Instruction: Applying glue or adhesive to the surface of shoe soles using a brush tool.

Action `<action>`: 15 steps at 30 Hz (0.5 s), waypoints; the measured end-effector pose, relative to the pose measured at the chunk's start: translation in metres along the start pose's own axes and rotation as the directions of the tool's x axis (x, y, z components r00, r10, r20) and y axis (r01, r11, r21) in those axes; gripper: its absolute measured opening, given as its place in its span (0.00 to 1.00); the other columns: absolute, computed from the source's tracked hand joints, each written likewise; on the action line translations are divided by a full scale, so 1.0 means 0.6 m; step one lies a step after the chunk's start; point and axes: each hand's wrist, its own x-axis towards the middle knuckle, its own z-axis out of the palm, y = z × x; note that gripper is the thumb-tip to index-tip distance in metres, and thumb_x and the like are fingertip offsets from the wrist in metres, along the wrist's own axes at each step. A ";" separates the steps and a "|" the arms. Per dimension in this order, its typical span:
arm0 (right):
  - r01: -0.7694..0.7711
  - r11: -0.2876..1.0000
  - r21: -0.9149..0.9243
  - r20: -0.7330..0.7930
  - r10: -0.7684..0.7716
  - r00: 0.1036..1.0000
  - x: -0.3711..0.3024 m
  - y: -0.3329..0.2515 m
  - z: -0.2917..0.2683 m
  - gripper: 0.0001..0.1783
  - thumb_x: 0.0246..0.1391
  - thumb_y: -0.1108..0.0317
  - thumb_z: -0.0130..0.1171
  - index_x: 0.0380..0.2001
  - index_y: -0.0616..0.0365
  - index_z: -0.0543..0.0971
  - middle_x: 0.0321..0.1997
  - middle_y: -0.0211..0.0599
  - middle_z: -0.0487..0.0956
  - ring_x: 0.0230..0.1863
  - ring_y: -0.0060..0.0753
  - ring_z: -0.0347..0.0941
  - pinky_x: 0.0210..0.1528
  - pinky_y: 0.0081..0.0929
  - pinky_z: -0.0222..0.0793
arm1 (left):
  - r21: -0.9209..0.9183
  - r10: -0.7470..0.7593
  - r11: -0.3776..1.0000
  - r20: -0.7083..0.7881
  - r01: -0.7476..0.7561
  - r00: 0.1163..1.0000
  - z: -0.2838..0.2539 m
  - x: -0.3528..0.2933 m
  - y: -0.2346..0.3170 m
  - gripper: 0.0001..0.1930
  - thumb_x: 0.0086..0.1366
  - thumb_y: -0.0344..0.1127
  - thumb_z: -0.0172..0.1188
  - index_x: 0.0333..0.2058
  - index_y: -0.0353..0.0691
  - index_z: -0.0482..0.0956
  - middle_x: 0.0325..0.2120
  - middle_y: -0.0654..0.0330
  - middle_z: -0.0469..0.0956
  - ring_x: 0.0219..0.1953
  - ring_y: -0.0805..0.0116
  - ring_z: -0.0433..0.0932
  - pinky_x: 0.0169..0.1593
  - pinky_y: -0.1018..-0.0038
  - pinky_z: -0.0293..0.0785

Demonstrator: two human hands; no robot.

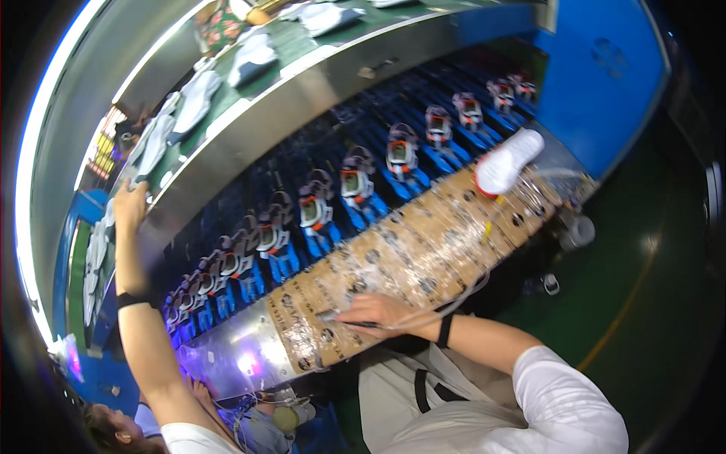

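Note:
My left arm reaches up to the far left, where my left hand (130, 204) is at the edge of a raised green belt (249, 94). Its fingers look apart, with nothing visible in them. White shoe soles (198, 102) lie on that belt close to the hand. Over the cardboard-covered bench (408, 257), my right hand (374, 312) is closed around a slim pen-like tool (359, 324) with a dark grip. A thin clear hose (461, 299) runs beside that hand. A white sole with a red edge (510, 163) rests at the bench's right end.
Shoe uppers (355, 181) stand in a row on blue holders behind the bench. A blue machine panel (597, 83) rises at the right. Another person (121, 427) is at the lower left, and someone in flowered clothing (225, 29) is beyond the belt. A white container (578, 233) hangs beside the bench end.

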 end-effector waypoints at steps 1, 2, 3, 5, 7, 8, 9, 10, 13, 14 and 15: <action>0.036 0.998 -0.051 0.009 -0.036 0.999 -0.004 0.004 0.001 0.24 0.57 0.69 0.66 0.57 0.58 0.79 0.36 0.41 0.78 0.40 0.46 0.75 0.44 0.40 0.73 | -0.112 0.073 0.991 -0.023 -0.075 0.997 0.011 0.016 -0.011 0.35 0.61 0.44 0.58 0.62 0.26 0.74 0.47 0.39 0.83 0.46 0.50 0.83 0.53 0.65 0.77; 0.053 0.994 -0.091 0.000 -0.053 0.999 -0.003 0.002 0.008 0.24 0.57 0.68 0.66 0.58 0.57 0.79 0.37 0.41 0.77 0.39 0.47 0.75 0.44 0.40 0.74 | -0.213 0.130 0.967 -0.055 -0.139 0.990 0.006 0.029 -0.043 0.32 0.60 0.39 0.56 0.62 0.27 0.75 0.47 0.41 0.84 0.43 0.52 0.84 0.51 0.66 0.78; 0.060 0.993 -0.103 0.006 -0.059 0.998 0.002 -0.004 0.019 0.24 0.57 0.68 0.66 0.58 0.56 0.79 0.36 0.41 0.78 0.38 0.47 0.76 0.42 0.41 0.74 | -0.223 0.178 0.950 -0.189 -0.219 0.966 -0.009 0.046 -0.103 0.31 0.61 0.40 0.57 0.61 0.29 0.76 0.50 0.42 0.84 0.46 0.52 0.84 0.52 0.64 0.78; 0.051 0.991 -0.126 0.001 -0.051 0.999 0.005 -0.006 0.015 0.23 0.57 0.68 0.66 0.57 0.54 0.80 0.36 0.40 0.78 0.38 0.47 0.78 0.40 0.42 0.75 | -0.063 0.230 0.963 -0.323 -0.263 0.918 0.010 0.065 -0.156 0.29 0.64 0.41 0.53 0.59 0.27 0.76 0.51 0.38 0.82 0.54 0.47 0.81 0.60 0.65 0.72; -0.005 0.992 -0.129 -0.028 0.001 1.000 -0.009 0.006 0.009 0.20 0.58 0.66 0.65 0.54 0.52 0.82 0.37 0.40 0.80 0.41 0.46 0.80 0.40 0.41 0.77 | 0.562 0.183 0.823 -0.128 -0.080 0.975 0.033 0.068 -0.162 0.27 0.64 0.47 0.60 0.54 0.30 0.79 0.52 0.37 0.80 0.53 0.39 0.81 0.55 0.57 0.77; -0.050 0.989 -0.137 -0.051 0.043 0.998 -0.023 0.013 0.005 0.18 0.60 0.65 0.64 0.53 0.51 0.83 0.38 0.40 0.81 0.41 0.47 0.80 0.41 0.40 0.78 | 0.792 0.110 0.601 0.048 -0.105 0.993 0.046 0.075 -0.148 0.27 0.64 0.52 0.64 0.52 0.34 0.79 0.53 0.38 0.79 0.52 0.36 0.80 0.52 0.54 0.79; -0.092 0.984 -0.151 -0.077 0.081 0.994 -0.039 0.019 -0.005 0.17 0.62 0.64 0.63 0.54 0.50 0.83 0.38 0.40 0.81 0.40 0.47 0.80 0.41 0.40 0.78 | 0.782 -0.035 0.621 0.094 -0.052 0.995 0.074 0.060 -0.091 0.32 0.66 0.53 0.61 0.59 0.34 0.75 0.64 0.36 0.70 0.60 0.35 0.75 0.61 0.53 0.75; -0.041 0.995 -0.086 -0.023 0.039 0.999 -0.009 -0.008 0.011 0.17 0.64 0.64 0.61 0.55 0.49 0.83 0.38 0.40 0.80 0.41 0.47 0.80 0.41 0.40 0.77 | 0.752 -0.060 0.636 -0.175 0.173 0.983 0.014 0.103 -0.322 0.37 0.66 0.53 0.59 0.66 0.33 0.69 0.71 0.37 0.62 0.68 0.38 0.67 0.69 0.54 0.67; 0.059 0.998 0.002 -0.051 -0.059 0.997 0.003 -0.013 0.031 0.17 0.66 0.63 0.59 0.56 0.53 0.82 0.36 0.42 0.78 0.39 0.47 0.77 0.38 0.40 0.75 | 0.471 0.115 0.878 -0.384 0.087 0.916 -0.091 0.136 -0.484 0.32 0.66 0.49 0.59 0.61 0.31 0.73 0.58 0.34 0.75 0.60 0.42 0.77 0.61 0.53 0.72; 0.028 1.000 -0.010 -0.051 -0.029 0.998 -0.003 -0.002 0.031 0.17 0.67 0.63 0.58 0.56 0.54 0.82 0.36 0.42 0.78 0.39 0.47 0.77 0.38 0.40 0.75 | 0.490 0.071 0.867 -0.289 0.084 0.955 -0.016 0.133 -0.454 0.31 0.67 0.49 0.58 0.60 0.31 0.74 0.57 0.34 0.76 0.58 0.42 0.78 0.60 0.53 0.73; -0.022 0.999 -0.028 -0.014 0.022 1.000 -0.007 -0.002 0.021 0.17 0.68 0.63 0.58 0.56 0.55 0.81 0.36 0.43 0.77 0.39 0.47 0.76 0.38 0.41 0.74 | 0.492 0.062 0.868 -0.255 0.075 0.965 0.012 0.127 -0.413 0.30 0.67 0.49 0.58 0.60 0.31 0.74 0.56 0.35 0.77 0.56 0.43 0.79 0.58 0.52 0.74</action>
